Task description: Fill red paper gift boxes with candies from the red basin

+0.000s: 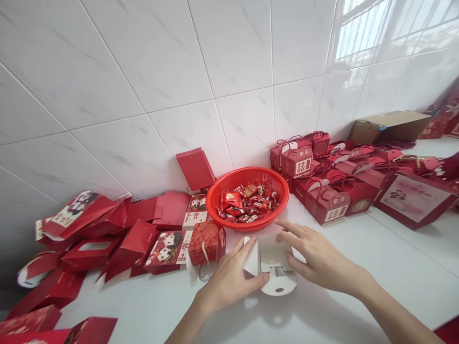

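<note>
**Steadying a small box [278,263] close to a brimming spread of red boxes**

The near flap [279,285], a rounded tab with a hole, lies folded out toward the person over the counter [333,315]; pressed the wrong way, it could crease at its fold. The left hand [234,274] has the box's left side between its long fingers and its thumb, the thumb by the flap. Too hard a squeeze there might buckle that thin panel. The right hand [310,255] is half open, fingers spread and bent over the box's right side; I cannot tell whether they touch it. If only the left hand bears on the box, a sideways push could make it skid or twist.

Just left of the left hand stands a patterned box [206,244] with a rope handle, where a knuckle or wrist might snag the loop.

Beyond the hands, the red basket [251,226] of wrapped sweets [247,203] sits close to the right fingertips; a careless reach could nudge it.

Farther left, the boxes [134,243] are heaped at angles, so a knock might start a slide. To the right, tied boxes [326,203] are crowded and partly stacked. Against the wall [240,124], a tilted red box [196,168] could slip if the basket shoved it.
</note>
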`<state>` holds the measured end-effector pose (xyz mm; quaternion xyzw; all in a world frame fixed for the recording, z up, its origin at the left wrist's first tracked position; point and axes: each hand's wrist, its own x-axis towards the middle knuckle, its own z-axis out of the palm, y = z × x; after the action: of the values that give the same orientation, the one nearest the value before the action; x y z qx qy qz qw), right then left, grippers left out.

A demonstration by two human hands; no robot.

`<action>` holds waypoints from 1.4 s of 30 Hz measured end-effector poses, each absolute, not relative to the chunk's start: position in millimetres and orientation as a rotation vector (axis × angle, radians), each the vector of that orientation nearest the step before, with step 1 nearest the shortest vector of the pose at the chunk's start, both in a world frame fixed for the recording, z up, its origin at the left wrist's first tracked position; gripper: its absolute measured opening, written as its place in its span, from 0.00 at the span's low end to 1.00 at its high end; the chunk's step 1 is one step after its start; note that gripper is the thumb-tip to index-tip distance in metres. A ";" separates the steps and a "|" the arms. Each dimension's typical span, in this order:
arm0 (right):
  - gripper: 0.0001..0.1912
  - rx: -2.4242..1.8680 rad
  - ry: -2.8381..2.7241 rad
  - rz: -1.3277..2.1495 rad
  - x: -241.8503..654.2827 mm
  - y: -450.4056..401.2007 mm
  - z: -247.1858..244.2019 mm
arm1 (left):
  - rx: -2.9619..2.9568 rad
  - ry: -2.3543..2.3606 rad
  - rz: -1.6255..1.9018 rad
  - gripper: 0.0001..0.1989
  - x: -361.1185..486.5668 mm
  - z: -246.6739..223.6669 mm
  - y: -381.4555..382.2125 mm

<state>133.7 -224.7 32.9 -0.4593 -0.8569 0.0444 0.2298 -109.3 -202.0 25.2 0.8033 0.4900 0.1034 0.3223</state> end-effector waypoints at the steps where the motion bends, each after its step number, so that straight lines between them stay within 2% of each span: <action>1: 0.12 -1.262 -2.358 0.139 139.0 -224.0 33.1 | 2.103 1.301 0.276 0.44 -110.3 24.2 -201.7; 6: 0.25 -1.310 -2.337 0.243 160.1 -216.3 21.8 | 2.116 1.261 0.414 0.45 -113.6 17.6 -200.3; 11: 0.29 -1.272 -2.305 0.476 160.4 -212.1 11.1 | 2.168 1.174 0.488 0.44 -112.0 21.7 -201.5; 13: 0.28 -1.221 -2.298 0.505 158.0 -211.2 13.3 | 2.176 1.148 0.547 0.42 -113.1 26.8 -200.2; 16: 0.20 -1.140 -2.302 0.555 155.7 -205.3 27.9 | 2.178 1.128 0.654 0.39 -116.4 38.6 -191.1; 18: 0.15 -1.071 -2.261 0.600 154.7 -194.6 43.4 | 2.179 1.121 0.731 0.33 -118.1 48.6 -178.2; 21: 0.14 -0.955 -2.096 0.659 152.1 -165.0 63.7 | 2.163 1.129 0.792 0.20 -118.8 61.4 -148.9; 26: 0.13 -0.979 -1.762 0.767 137.4 -96.5 55.9 | 2.287 1.222 0.636 0.15 -118.5 63.6 -88.6; 30: 0.09 -1.057 -1.549 0.841 119.2 -58.2 26.7 | 2.399 1.259 0.258 0.16 -116.6 54.9 -51.4; 34: 0.08 -1.087 -1.545 0.852 111.6 -46.0 9.4 | 2.443 1.183 0.072 0.31 -106.0 40.5 -31.2; 36: 0.08 -1.108 -1.557 0.844 112.9 -45.5 6.5 | 2.465 1.163 -0.004 0.34 -97.6 31.9 -24.4; 38: 0.07 -1.136 -1.575 0.817 115.2 -46.4 5.7 | 2.466 1.156 -0.024 0.30 -88.9 24.8 -18.5; 42: 0.06 -1.185 -1.631 0.755 116.5 -48.7 6.2 | 2.450 1.163 0.106 0.11 -78.0 20.5 -10.3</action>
<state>116.5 -48.7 6.2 -0.4847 -0.6670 0.3085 0.4744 -78.0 -10.3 20.5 0.8822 0.4187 0.0381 0.2121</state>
